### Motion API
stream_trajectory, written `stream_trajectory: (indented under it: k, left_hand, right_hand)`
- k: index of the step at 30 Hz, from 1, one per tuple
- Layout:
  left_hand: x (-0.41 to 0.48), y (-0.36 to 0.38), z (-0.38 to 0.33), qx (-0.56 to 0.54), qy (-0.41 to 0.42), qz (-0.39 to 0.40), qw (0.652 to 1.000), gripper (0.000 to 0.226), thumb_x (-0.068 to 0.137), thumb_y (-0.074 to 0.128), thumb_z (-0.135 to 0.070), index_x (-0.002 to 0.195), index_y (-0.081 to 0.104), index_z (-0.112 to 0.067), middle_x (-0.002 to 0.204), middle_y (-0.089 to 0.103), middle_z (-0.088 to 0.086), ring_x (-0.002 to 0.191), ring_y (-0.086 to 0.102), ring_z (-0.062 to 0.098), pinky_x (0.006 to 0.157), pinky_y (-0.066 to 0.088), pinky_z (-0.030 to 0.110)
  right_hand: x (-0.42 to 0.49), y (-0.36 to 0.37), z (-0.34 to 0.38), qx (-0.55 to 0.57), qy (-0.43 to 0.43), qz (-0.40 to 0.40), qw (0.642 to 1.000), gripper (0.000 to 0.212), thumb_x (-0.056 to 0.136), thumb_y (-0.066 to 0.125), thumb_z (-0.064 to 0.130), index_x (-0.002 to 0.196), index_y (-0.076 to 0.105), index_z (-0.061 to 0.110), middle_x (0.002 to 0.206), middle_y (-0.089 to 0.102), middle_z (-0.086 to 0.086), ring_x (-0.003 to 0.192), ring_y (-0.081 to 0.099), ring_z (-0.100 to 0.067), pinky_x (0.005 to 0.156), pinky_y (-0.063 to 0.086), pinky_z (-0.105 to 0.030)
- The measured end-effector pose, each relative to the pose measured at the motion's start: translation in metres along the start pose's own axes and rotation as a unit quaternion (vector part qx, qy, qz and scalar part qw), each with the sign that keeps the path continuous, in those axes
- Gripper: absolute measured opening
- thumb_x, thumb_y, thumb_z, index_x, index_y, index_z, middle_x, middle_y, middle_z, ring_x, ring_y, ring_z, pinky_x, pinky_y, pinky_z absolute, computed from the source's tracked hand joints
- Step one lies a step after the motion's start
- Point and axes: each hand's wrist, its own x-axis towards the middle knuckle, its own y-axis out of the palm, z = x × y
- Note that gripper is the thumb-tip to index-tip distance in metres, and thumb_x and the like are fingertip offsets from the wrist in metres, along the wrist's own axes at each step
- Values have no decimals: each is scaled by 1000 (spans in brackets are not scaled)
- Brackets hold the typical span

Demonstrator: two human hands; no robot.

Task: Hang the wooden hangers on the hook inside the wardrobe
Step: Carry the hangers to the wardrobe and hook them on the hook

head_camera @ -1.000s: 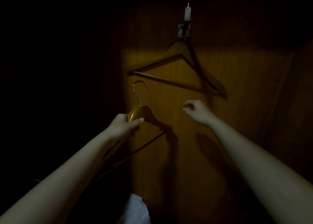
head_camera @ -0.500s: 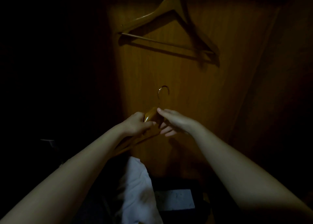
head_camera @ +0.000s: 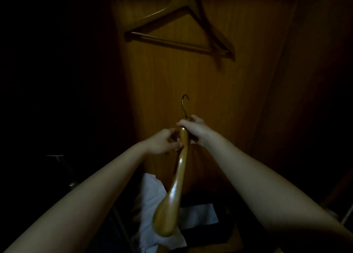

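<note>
Two hands are meeting on the wooden hanger (head_camera: pixel 178 178) I am carrying: my left hand (head_camera: pixel 162 142) is pinching its neck from the left, and my right hand (head_camera: pixel 193 129) is curling closed around the top just under the metal hook (head_camera: pixel 184 104). One hanger arm is pointing back at me, end-on, its rounded tip passing over white cloth (head_camera: pixel 152 193) and a pale sheet (head_camera: pixel 198 213) low in the dark. Beyond, bare lit wood panel (head_camera: pixel 172 76) is leaving open room above the hook. Farthest up, a second hanger (head_camera: pixel 183 21) is hanging tilted against the panel, its top cut by the frame edge.
</note>
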Motion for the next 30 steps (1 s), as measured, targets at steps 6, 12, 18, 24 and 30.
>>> stream_trajectory:
  k: [6,12,18,24,30]
  left_hand:
    - [1,-25,5,60,10,-62,996,32,90,57,-14,119,50,-3,104,58,6,94,58,15,73,49,19]
    - [17,-40,-6,123,36,-107,986,68,87,62,-26,144,26,-15,146,32,10,131,38,24,106,38,34]
    - [40,-65,-35,160,97,-127,974,68,88,60,-31,145,23,-26,151,28,4,138,29,23,113,30,42]
    - [59,-77,-60,137,191,-159,959,64,88,59,-29,143,27,-29,146,40,2,134,39,18,108,38,37]
    - [71,-85,-85,253,266,-336,867,55,91,54,-20,142,33,-27,126,59,7,112,60,25,85,52,39]
  right_hand:
    - [-5,-25,10,-22,-7,10,1000,35,85,64,19,110,40,13,91,60,-12,71,61,-23,76,54,-37]
    - [-10,-52,37,-39,-50,4,998,49,86,60,38,120,50,4,85,65,-11,63,61,-14,53,53,-21]
    - [-25,-80,82,-85,-109,12,990,23,91,52,39,92,59,17,77,65,-7,60,62,-11,49,52,-17]
    - [-34,-106,128,-84,-155,11,984,25,94,46,38,85,58,17,58,63,-6,47,59,-11,44,49,-19]
    - [-23,-131,164,-125,-210,22,970,22,95,40,40,89,56,26,62,65,-3,48,61,-11,43,50,-19]
